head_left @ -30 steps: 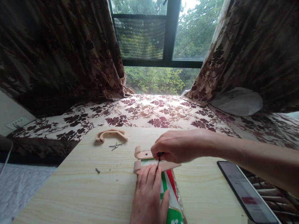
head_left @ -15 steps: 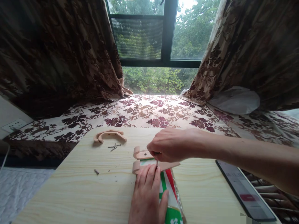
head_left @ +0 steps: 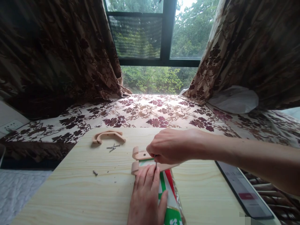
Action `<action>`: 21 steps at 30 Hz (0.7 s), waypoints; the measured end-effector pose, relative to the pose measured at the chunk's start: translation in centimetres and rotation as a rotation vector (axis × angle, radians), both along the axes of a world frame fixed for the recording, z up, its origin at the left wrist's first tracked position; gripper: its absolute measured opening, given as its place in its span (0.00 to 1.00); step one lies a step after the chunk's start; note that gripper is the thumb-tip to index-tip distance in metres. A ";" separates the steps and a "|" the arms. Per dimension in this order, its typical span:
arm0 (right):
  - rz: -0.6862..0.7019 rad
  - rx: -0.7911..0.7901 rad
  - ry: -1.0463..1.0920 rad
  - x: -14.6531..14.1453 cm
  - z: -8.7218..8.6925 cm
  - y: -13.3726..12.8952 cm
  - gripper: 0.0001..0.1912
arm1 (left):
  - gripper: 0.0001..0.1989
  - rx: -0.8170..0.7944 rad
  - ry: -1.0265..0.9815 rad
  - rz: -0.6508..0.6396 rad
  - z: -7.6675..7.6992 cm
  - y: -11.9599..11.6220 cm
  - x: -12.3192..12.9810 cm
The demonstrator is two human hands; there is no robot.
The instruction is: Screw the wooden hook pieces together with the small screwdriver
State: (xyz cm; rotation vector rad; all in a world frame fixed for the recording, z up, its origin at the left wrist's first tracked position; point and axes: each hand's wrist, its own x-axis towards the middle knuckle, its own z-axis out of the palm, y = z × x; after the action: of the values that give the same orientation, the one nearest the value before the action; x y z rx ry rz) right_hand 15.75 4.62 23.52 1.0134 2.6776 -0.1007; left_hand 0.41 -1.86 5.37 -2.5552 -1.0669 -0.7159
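Our right hand (head_left: pixel 172 145) has rolled slightly, clamped on screwdriver (head_left: pixel 156 162); left hand (head_left: pixel 145 195), thumb apart, presses wooden hook (head_left: pixel 134 168): likely light, stiff; we'd grasp its flat shank.

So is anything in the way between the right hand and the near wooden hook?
Nothing visible blocks it: the right hand holds a thin rod that runs down towards the near hook. The left hand lies partly over that hook, fingertips close beside the rod, whose tip I can't make out. The screws lie off to the left.
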 end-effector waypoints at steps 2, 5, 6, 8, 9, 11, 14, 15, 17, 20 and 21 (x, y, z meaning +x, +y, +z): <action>-0.004 0.012 0.006 0.0 0.0 -0.1 0.06 | 0.26 -0.008 0.014 -0.003 -0.1 0.0 -0.1; 0.040 0.046 0.044 0.0 -0.1 -0.2 0.06 | 0.26 0.006 0.024 -0.012 -0.2 0.0 -0.3; 0.060 0.047 0.057 0.0 -0.2 -0.2 0.07 | 0.26 0.012 0.028 -0.014 -0.2 0.1 -0.3; 0.094 0.025 0.079 0.1 -0.3 0.0 0.08 | 0.26 0.023 0.037 -0.013 -0.3 0.2 -0.4; 0.101 0.005 0.085 0.2 -0.4 0.0 0.09 | 0.26 0.030 0.041 -0.015 -0.3 0.3 -0.4; 0.096 -0.027 0.087 0.2 -0.5 0.1 0.08 | 0.26 0.046 0.044 -0.018 -0.5 0.5 -0.5; 0.060 -0.018 0.073 0.1 -0.2 0.1 0.07 | 0.26 0.070 0.051 -0.024 -0.9 0.7 -0.6; 0.044 -0.011 0.068 0.1 -0.1 0.0 0.07 | 0.26 0.080 0.055 -0.025 -1.1 0.8 -0.6; 0.023 -0.004 0.061 0.0 0.2 -0.1 0.06 | 0.26 0.109 0.060 -0.029 -1.3 0.9 -0.7; 0.064 -0.005 0.085 0.1 0.1 -0.3 0.06 | 0.25 0.139 0.067 -0.026 -1.6 1.0 -0.8; 0.087 -0.002 0.104 0.2 0.0 -0.3 0.07 | 0.25 0.143 0.069 -0.024 -1.6 1.0 -0.8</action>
State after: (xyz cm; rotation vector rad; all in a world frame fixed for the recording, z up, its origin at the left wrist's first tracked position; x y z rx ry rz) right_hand 15.96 4.31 23.52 0.9133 2.8104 -0.1415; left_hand -0.37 -0.89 3.73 -2.4567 -0.9299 -0.6797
